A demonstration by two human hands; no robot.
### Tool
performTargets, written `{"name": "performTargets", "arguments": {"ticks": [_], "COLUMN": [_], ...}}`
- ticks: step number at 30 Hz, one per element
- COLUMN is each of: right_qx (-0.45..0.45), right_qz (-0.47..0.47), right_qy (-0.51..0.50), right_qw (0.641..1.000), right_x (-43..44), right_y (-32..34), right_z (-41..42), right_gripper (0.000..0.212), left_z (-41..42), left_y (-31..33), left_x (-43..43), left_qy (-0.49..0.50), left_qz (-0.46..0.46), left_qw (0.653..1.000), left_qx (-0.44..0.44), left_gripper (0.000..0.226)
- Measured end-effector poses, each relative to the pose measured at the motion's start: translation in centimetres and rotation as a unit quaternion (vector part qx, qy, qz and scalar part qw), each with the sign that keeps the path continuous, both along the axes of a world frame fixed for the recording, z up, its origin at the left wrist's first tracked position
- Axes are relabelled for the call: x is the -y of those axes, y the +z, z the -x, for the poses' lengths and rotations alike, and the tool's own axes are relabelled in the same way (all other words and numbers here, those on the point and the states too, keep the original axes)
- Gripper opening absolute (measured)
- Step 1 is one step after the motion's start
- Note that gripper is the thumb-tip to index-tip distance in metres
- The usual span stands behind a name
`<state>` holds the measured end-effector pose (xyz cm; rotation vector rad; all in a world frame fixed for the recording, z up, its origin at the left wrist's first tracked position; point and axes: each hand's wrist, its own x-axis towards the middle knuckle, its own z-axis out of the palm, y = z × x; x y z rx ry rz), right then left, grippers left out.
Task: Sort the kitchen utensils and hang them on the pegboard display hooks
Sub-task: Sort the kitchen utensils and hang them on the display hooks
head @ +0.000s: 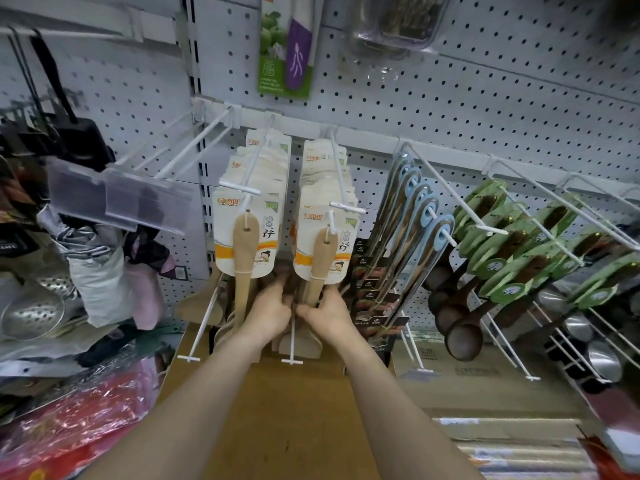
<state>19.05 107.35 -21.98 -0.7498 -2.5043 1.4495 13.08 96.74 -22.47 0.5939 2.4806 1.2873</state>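
Two rows of carded wooden spatulas hang on white pegboard hooks at the centre, the left row (pixel 242 237) and the right row (pixel 323 244). Below them more wooden spatulas (pixel 298 341) hang on a lower hook (pixel 292 344). My left hand (pixel 270 311) and my right hand (pixel 327 313) meet under the cards, fingers curled into the bundle of wooden handles on that lower hook. What each finger grips is hidden behind the cards.
Blue-handled spoons (pixel 408 220) and green-carded dark ladles (pixel 512 258) hang to the right. Empty white hooks (pixel 180 150) with clear price holders stick out at left, beside black utensils and metal skimmers (pixel 31 313). Cardboard boxes (pixel 277 410) lie below.
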Motion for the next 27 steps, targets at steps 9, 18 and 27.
{"name": "performTargets", "arguments": {"ticks": [9, 18, 27], "right_qx": [0.014, 0.032, 0.028], "right_qz": [0.0, -0.024, -0.021], "right_qy": [-0.034, -0.014, 0.028], "right_qw": [0.999, 0.999, 0.999], "right_x": [-0.5, -1.2, -1.0], "right_y": [-0.6, 0.2, 0.6], "right_z": [-0.6, -2.5, -3.9], "right_gripper": [0.034, 0.03, 0.033], "left_z": [-0.3, -1.6, -2.9], "left_y": [-0.5, -0.5, 0.2], "left_x": [0.9, 2.0, 3.9], "left_qy": [-0.021, -0.012, 0.012], "left_qz": [0.026, 0.018, 0.048], "left_qw": [0.999, 1.0, 0.999], "left_qx": [0.007, -0.011, -0.006], "left_gripper": [0.042, 0.025, 0.021]}}
